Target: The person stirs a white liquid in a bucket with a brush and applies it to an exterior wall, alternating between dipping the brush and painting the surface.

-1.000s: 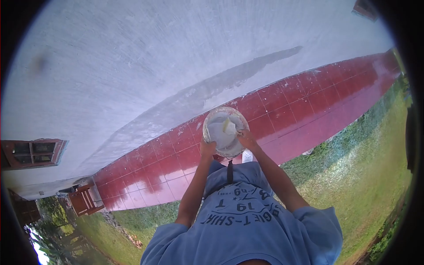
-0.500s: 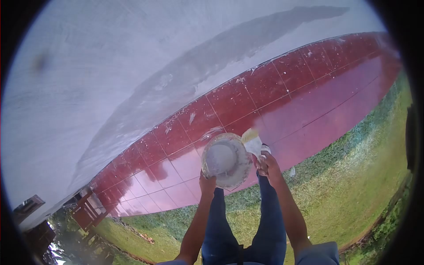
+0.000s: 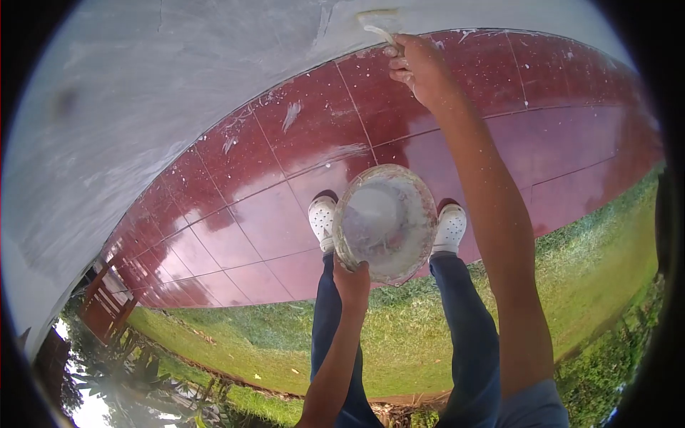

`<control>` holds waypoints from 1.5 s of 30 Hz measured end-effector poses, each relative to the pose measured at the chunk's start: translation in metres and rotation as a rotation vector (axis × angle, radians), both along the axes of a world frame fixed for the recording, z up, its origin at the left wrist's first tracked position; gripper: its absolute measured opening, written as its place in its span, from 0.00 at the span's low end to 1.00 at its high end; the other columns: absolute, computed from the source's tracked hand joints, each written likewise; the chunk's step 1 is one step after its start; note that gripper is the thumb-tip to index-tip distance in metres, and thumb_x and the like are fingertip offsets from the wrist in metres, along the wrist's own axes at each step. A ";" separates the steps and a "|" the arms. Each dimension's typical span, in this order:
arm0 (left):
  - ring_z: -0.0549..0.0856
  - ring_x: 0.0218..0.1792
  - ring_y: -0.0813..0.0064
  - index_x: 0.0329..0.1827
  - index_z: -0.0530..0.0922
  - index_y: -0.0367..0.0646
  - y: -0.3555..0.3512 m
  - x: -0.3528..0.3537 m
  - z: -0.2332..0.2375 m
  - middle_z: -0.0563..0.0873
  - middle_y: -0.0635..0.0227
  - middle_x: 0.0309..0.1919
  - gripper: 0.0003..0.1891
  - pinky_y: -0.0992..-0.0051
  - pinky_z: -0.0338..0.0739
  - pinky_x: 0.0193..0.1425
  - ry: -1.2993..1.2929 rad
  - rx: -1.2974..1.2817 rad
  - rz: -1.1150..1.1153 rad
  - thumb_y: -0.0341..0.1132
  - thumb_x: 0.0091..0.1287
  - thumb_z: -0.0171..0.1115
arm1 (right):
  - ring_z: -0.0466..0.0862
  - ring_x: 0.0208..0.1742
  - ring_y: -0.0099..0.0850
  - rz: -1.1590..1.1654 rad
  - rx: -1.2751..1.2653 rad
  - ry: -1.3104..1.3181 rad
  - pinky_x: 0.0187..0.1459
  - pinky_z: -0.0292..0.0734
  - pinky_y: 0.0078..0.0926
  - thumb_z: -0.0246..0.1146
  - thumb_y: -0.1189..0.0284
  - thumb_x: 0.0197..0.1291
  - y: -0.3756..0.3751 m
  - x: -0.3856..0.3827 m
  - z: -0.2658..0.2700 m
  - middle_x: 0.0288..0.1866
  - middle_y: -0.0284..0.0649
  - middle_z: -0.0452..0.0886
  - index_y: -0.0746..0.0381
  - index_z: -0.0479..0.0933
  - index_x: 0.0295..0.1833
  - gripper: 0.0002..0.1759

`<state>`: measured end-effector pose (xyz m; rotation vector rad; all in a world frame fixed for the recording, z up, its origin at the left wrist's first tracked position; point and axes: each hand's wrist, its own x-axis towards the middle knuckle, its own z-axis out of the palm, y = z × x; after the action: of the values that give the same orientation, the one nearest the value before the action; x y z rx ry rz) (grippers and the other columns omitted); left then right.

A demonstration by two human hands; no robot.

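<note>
My left hand (image 3: 351, 282) is closed on the near rim of a paint bucket (image 3: 344, 227), which hangs over the tiles in front of my legs. Whitish paint (image 3: 378, 214) shows inside it. Stretched far forward, my right hand (image 3: 421, 68) is wrapped round the handle of a paintbrush (image 3: 378, 28). The bristles rest against the low part of the pale wall (image 3: 235, 57), just above the floor. Paint smears mark the fingers of that hand.
Glossy red tiles (image 3: 399, 107) with white splashes run along the wall. My feet in white clogs (image 3: 449, 227) stand on them. Grass (image 3: 278, 357) borders the tiles on the near side. A wooden bench-like piece (image 3: 103, 303) stands at the far left.
My right hand has carried the brush from beside the bucket forward and up to the wall. My left hand and the bucket appear slightly further right; the view has shifted and both clogs now show.
</note>
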<state>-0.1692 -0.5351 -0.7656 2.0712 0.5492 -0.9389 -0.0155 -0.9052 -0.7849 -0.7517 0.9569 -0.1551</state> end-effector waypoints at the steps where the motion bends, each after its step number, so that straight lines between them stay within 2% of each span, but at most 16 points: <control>1: 0.86 0.49 0.64 0.66 0.70 0.33 -0.005 -0.001 0.000 0.86 0.53 0.48 0.31 0.67 0.77 0.56 -0.011 0.000 0.002 0.25 0.56 0.61 | 0.65 0.21 0.17 -0.076 -0.057 0.018 0.23 0.61 0.18 0.56 0.67 0.70 0.003 0.006 0.023 0.29 0.30 0.73 0.59 0.71 0.45 0.07; 3: 0.86 0.49 0.64 0.66 0.70 0.32 -0.009 -0.005 0.000 0.86 0.53 0.48 0.30 0.68 0.77 0.55 0.013 0.002 0.027 0.25 0.56 0.61 | 0.65 0.20 0.18 -0.147 -0.115 0.039 0.22 0.60 0.18 0.56 0.67 0.70 0.019 -0.005 0.037 0.29 0.30 0.74 0.60 0.71 0.45 0.08; 5: 0.85 0.48 0.68 0.66 0.70 0.32 -0.015 -0.004 0.003 0.85 0.55 0.49 0.30 0.69 0.77 0.54 0.065 -0.002 0.070 0.23 0.56 0.60 | 0.64 0.20 0.18 -0.143 -0.024 -0.184 0.23 0.61 0.18 0.57 0.68 0.69 0.028 -0.033 0.025 0.29 0.32 0.74 0.62 0.71 0.46 0.09; 9: 0.82 0.52 0.69 0.67 0.69 0.33 -0.020 0.001 0.014 0.83 0.59 0.53 0.30 0.73 0.75 0.57 0.156 -0.067 0.189 0.21 0.57 0.58 | 0.64 0.20 0.18 -0.216 0.088 0.101 0.22 0.61 0.18 0.57 0.68 0.69 0.039 -0.026 -0.061 0.29 0.33 0.74 0.63 0.71 0.47 0.10; 11: 0.82 0.52 0.69 0.67 0.68 0.33 -0.018 -0.002 0.011 0.82 0.59 0.53 0.30 0.73 0.74 0.58 0.168 -0.068 0.236 0.20 0.57 0.58 | 0.64 0.20 0.17 -0.082 0.058 0.126 0.22 0.61 0.17 0.57 0.68 0.69 0.025 -0.012 -0.113 0.29 0.33 0.73 0.63 0.71 0.47 0.10; 14: 0.81 0.55 0.69 0.70 0.66 0.35 -0.014 0.006 0.008 0.80 0.60 0.56 0.33 0.73 0.73 0.61 0.183 -0.059 0.285 0.19 0.57 0.58 | 0.64 0.20 0.17 -0.214 -0.107 0.161 0.22 0.59 0.16 0.57 0.69 0.70 0.011 0.025 -0.047 0.30 0.33 0.73 0.64 0.72 0.48 0.10; 18: 0.80 0.58 0.68 0.71 0.64 0.36 -0.006 0.007 0.001 0.79 0.60 0.59 0.35 0.72 0.73 0.63 0.148 -0.085 0.283 0.18 0.57 0.57 | 0.64 0.21 0.17 -0.243 -0.253 0.057 0.24 0.61 0.16 0.56 0.70 0.69 0.024 0.007 0.034 0.30 0.33 0.73 0.66 0.72 0.52 0.12; 23: 0.80 0.57 0.68 0.72 0.64 0.36 -0.005 0.015 0.004 0.79 0.60 0.59 0.35 0.72 0.73 0.63 0.158 -0.075 0.303 0.18 0.57 0.57 | 0.64 0.21 0.17 -0.327 -0.453 -0.462 0.25 0.59 0.16 0.54 0.69 0.71 0.045 -0.013 0.058 0.30 0.33 0.71 0.67 0.72 0.59 0.17; 26: 0.80 0.56 0.68 0.72 0.63 0.36 -0.011 0.022 0.006 0.79 0.60 0.58 0.35 0.72 0.74 0.62 0.159 -0.079 0.309 0.18 0.57 0.57 | 0.64 0.22 0.17 -0.380 -0.532 -0.445 0.25 0.58 0.16 0.53 0.68 0.72 0.052 0.011 0.011 0.30 0.32 0.70 0.65 0.73 0.59 0.16; 28: 0.80 0.56 0.69 0.73 0.63 0.37 -0.009 0.019 0.006 0.79 0.60 0.57 0.36 0.73 0.74 0.61 0.145 -0.078 0.295 0.18 0.57 0.57 | 0.69 0.24 0.18 -0.237 -0.380 -0.320 0.22 0.65 0.17 0.53 0.69 0.75 0.046 0.024 -0.062 0.26 0.30 0.71 0.60 0.76 0.48 0.09; 31: 0.80 0.56 0.69 0.73 0.62 0.37 -0.007 0.021 -0.001 0.79 0.61 0.57 0.36 0.73 0.76 0.60 0.115 -0.120 0.293 0.18 0.57 0.58 | 0.66 0.21 0.17 -0.101 -0.177 -0.149 0.20 0.64 0.17 0.54 0.66 0.75 0.049 0.021 -0.158 0.26 0.30 0.71 0.61 0.76 0.49 0.11; 33: 0.81 0.54 0.69 0.74 0.62 0.38 -0.003 0.019 -0.001 0.79 0.61 0.57 0.36 0.74 0.80 0.54 0.170 -0.081 0.305 0.18 0.58 0.58 | 0.67 0.24 0.17 -0.012 -0.089 0.399 0.25 0.66 0.20 0.54 0.61 0.73 0.055 0.013 -0.178 0.27 0.29 0.70 0.61 0.78 0.54 0.16; 35: 0.81 0.53 0.70 0.73 0.62 0.39 -0.001 0.015 -0.003 0.78 0.61 0.57 0.36 0.75 0.81 0.50 0.159 -0.085 0.311 0.18 0.58 0.57 | 0.67 0.23 0.18 0.007 -0.123 0.317 0.25 0.67 0.21 0.54 0.61 0.73 0.045 0.011 -0.180 0.26 0.28 0.70 0.62 0.79 0.52 0.17; 40: 0.82 0.52 0.70 0.73 0.62 0.40 -0.004 0.016 -0.003 0.78 0.62 0.57 0.35 0.76 0.82 0.47 0.205 -0.053 0.311 0.18 0.58 0.56 | 0.63 0.22 0.16 -0.069 -0.251 0.130 0.25 0.62 0.21 0.53 0.62 0.73 0.042 0.029 -0.048 0.24 0.26 0.69 0.63 0.81 0.49 0.17; 43: 0.81 0.53 0.69 0.73 0.62 0.38 -0.008 0.022 0.000 0.78 0.62 0.58 0.35 0.74 0.79 0.54 0.195 -0.076 0.311 0.18 0.58 0.57 | 0.61 0.21 0.17 -0.145 -0.280 0.114 0.25 0.59 0.20 0.52 0.63 0.73 0.068 0.019 0.048 0.23 0.28 0.68 0.65 0.80 0.49 0.18; 45: 0.81 0.54 0.69 0.73 0.63 0.37 -0.016 0.026 0.007 0.78 0.62 0.58 0.35 0.73 0.76 0.60 0.188 -0.067 0.337 0.18 0.58 0.57 | 0.61 0.22 0.17 -0.275 -0.402 -0.133 0.26 0.59 0.18 0.51 0.64 0.74 0.078 0.012 0.078 0.23 0.30 0.68 0.66 0.79 0.50 0.17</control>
<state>-0.1437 -0.5508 -0.7585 1.7684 0.9215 -0.9399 -0.0034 -0.8268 -0.7071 -0.9610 0.9091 -0.6446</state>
